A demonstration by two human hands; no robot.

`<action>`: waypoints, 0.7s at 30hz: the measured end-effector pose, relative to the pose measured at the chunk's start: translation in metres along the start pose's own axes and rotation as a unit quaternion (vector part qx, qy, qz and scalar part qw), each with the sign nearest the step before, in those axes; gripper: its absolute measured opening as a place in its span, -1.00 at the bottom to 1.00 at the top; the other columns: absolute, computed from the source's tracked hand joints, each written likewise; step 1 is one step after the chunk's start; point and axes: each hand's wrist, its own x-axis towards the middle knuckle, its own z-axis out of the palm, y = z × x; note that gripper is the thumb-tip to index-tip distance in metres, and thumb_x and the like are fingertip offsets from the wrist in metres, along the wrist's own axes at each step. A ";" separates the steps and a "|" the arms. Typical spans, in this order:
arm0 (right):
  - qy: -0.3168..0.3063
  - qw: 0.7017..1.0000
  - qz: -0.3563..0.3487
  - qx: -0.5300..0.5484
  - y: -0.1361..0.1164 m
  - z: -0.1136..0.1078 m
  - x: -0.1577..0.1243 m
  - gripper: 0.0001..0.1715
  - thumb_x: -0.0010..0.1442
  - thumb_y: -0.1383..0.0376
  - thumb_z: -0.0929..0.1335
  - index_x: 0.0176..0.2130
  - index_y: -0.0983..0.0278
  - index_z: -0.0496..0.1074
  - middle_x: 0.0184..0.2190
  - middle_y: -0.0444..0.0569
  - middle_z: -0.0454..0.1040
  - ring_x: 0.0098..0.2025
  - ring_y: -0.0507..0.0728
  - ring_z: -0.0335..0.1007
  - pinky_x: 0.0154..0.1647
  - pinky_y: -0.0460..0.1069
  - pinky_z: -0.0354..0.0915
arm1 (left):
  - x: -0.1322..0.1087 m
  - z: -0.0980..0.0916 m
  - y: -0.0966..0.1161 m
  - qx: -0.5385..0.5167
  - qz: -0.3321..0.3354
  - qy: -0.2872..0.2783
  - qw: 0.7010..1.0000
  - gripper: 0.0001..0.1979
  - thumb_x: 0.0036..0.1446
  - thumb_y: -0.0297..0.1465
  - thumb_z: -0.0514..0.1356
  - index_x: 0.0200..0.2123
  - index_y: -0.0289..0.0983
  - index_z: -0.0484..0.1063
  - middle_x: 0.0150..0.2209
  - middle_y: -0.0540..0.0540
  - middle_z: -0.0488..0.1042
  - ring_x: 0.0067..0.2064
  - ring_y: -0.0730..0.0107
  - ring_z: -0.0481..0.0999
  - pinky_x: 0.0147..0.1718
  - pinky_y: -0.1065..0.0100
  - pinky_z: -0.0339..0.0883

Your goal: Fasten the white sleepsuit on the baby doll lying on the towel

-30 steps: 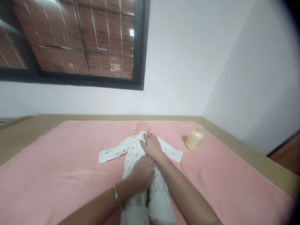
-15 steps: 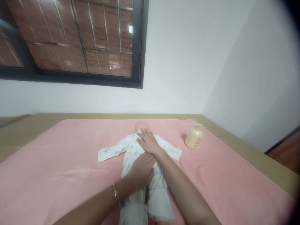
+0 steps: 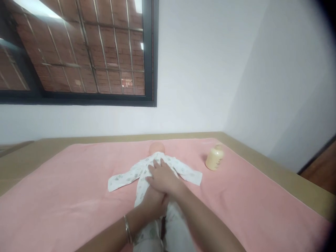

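A baby doll [image 3: 156, 148] in a white printed sleepsuit [image 3: 123, 177] lies on its back on a pink towel [image 3: 65, 196], head pointing away from me. My right hand [image 3: 162, 176] lies flat on the doll's chest with fingers stretched out. My left hand [image 3: 153, 203], with a metal bangle on the wrist, rests on the doll's belly just below, partly under the right hand; its fingers are mostly hidden. The sleeves lie spread out to both sides.
A cream-coloured bottle [image 3: 214, 158] stands on the towel to the right of the doll. The towel covers a tan bed or table [image 3: 31, 154] set against white walls. A dark-framed window [image 3: 78, 52] is at the upper left. Wooden floor [image 3: 320, 168] shows at the right.
My right hand has slid down the doll's chest toward me and now overlaps my left hand. The camera view has tilted slightly.
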 end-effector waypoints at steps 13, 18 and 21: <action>0.142 0.983 0.105 0.054 0.049 -0.012 0.027 -0.57 0.26 0.23 0.09 -0.13 0.35 0.41 -0.10 0.13 0.41 -0.02 0.16 0.27 -0.04 -0.02 0.13 | 0.046 -0.042 -0.046 0.056 -0.357 0.101 0.927 -0.60 0.07 -0.37 -0.01 -0.03 -0.32 0.36 0.01 -0.19 0.40 0.05 0.21 0.34 0.05 0.23 0.14; 0.126 0.980 0.157 0.012 0.054 0.014 0.036 -0.49 0.26 0.11 0.06 -0.16 0.37 0.39 -0.17 0.17 0.41 -0.10 0.22 0.31 -0.11 0.02 0.18 | 0.086 -0.044 -0.065 0.158 -0.446 -0.013 0.881 -0.53 0.15 -0.18 -0.12 -0.22 -0.37 0.45 -0.14 -0.31 0.47 -0.08 0.05 0.43 -0.13 0.18 0.23; 0.113 0.981 0.161 0.003 0.053 0.023 0.039 -0.41 0.25 0.03 0.05 -0.11 0.38 0.38 -0.13 0.21 0.40 -0.06 0.27 0.31 -0.07 0.07 0.19 | 0.092 -0.033 -0.076 0.182 -0.471 -0.037 0.863 -0.47 0.16 -0.14 -0.15 -0.17 -0.36 0.45 -0.12 -0.30 0.46 -0.08 0.00 0.43 -0.15 0.14 0.23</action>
